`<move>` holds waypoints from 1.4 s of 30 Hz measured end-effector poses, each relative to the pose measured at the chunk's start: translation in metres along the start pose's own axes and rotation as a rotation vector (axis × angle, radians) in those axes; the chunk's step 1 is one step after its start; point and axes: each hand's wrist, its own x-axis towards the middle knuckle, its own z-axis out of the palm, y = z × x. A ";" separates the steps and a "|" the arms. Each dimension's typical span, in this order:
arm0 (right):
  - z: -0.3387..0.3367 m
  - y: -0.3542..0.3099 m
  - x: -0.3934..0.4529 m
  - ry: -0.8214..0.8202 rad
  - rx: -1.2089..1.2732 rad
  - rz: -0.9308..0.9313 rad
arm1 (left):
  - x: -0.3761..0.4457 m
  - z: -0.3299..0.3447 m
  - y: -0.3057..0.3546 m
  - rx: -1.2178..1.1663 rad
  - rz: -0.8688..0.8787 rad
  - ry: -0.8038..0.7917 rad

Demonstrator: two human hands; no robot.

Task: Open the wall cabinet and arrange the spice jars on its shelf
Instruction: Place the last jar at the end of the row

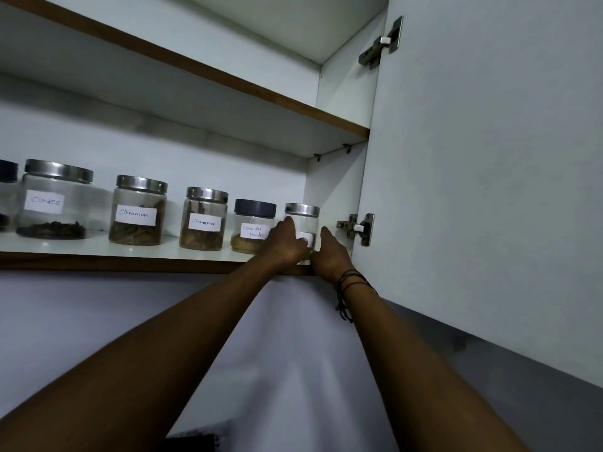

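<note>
The wall cabinet stands open, its door (483,177) swung out to the right. On the lower shelf (98,247) a row of glass jars runs left to right: cloves (54,200), two cinnamon jars (138,212) (205,220), coriander powder (253,228) with a dark lid. At the row's right end is a small steel-lidded jar (305,221). My left hand (288,243) wraps its left side and my right hand (329,254) presses its right side. Its label is mostly hidden by my fingers.
An upper shelf (202,73) above holds nothing I can see. Two metal hinges (359,228) (381,40) sit on the door's inner edge, close to my right hand. Part of another dark-lidded jar (6,194) shows at the far left edge.
</note>
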 end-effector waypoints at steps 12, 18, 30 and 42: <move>-0.088 -0.045 -0.096 0.145 -0.097 -0.239 | -0.053 -0.013 0.090 -0.339 0.241 -0.035; -0.174 -0.071 -0.149 0.394 -0.260 -0.320 | -0.087 -0.017 0.184 -0.538 0.406 -0.097; -0.293 -0.045 -0.220 0.775 -0.707 -0.169 | -0.145 0.034 0.308 -0.697 0.618 -0.214; -0.334 -0.018 -0.236 0.677 -0.477 -0.125 | -0.162 0.069 0.342 -0.464 0.686 -0.208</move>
